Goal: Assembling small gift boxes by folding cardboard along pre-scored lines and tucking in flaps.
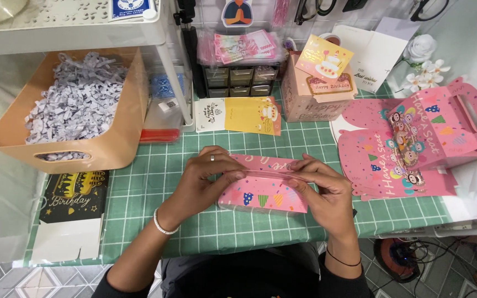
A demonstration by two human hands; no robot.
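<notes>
Pink cardboard box point(263, 187) (bunting printed along its near face) lies on the green checked mat point(139, 187). Left hand point(202, 179) and right hand point(324, 190) pinch its top fold from either end.

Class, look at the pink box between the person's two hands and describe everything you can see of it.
The pink box looks like thin printed card, with coloured bunting flags along its front face and pale lettering on the top flap. It is only partly folded, its top flap not yet flat. It rests on the green checked mat at the table's near edge. The left hand grips its left end, and the right hand pinches the flap's edge at the right.
</notes>
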